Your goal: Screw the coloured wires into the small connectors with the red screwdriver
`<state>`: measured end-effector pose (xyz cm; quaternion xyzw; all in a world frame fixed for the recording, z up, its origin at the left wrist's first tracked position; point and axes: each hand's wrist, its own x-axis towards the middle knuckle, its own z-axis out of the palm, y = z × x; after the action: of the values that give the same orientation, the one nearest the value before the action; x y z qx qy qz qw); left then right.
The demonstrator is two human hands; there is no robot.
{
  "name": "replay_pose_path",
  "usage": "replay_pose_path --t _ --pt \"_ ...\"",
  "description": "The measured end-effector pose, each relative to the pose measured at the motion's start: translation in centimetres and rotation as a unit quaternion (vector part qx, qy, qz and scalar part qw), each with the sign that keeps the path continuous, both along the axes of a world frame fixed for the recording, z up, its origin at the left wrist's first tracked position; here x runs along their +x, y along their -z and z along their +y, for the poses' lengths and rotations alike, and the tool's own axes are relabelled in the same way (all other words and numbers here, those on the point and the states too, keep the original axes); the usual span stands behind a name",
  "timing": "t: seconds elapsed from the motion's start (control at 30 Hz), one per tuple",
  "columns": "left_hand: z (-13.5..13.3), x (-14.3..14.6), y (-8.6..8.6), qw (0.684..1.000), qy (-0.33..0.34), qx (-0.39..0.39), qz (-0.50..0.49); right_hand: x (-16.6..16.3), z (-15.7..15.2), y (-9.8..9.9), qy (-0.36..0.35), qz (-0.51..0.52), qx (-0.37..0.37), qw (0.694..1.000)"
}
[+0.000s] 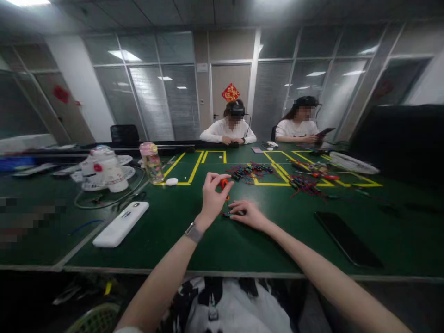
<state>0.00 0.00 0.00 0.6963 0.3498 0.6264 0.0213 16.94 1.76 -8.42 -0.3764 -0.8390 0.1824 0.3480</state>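
Note:
My left hand [214, 193], with a watch on its wrist, is closed around the red-and-black handle of a small screwdriver [224, 183]. The screwdriver stands nearly upright, its thin shaft pointing down at the tabletop. Just below its tip lies a small green connector with wires [227, 214]. My right hand [248, 213] rests low on the table, thumb and fingers pinching that connector. Whether the tip sits inside the connector is too small to tell. Beyond my hands is a pile of similar wired connectors [251, 171].
A white phone [121, 224] lies at left, a black phone [347, 238] at right. Another wire pile [305, 184] is at right. Near the left stand a pink-lidded bottle [151, 162] and a white jug [114, 171]. Yellow tape marks the green table [173, 249]. Two people sit opposite.

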Motion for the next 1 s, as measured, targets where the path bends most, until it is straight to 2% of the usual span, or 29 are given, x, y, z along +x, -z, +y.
replay_pose_path --t 0.3,0.6,0.87,1.0 --pt "-0.15 -0.08 0.00 0.996 0.078 -0.039 0.021 -0.02 0.21 -0.02 -0.012 0.005 0.011 1.000" --pt "-0.33 -0.07 -0.16 0.999 0.046 -0.015 0.021 -0.02 0.14 -0.02 -0.005 0.009 0.007 1.000" --pt "-0.44 -0.06 -0.12 0.994 0.099 -0.035 0.019 -0.07 0.09 -0.03 0.005 -0.003 -0.009 1.000" --pt "-0.15 -0.06 0.12 0.997 0.075 -0.031 0.011 -0.12 0.11 -0.04 0.002 0.001 -0.007 1.000"
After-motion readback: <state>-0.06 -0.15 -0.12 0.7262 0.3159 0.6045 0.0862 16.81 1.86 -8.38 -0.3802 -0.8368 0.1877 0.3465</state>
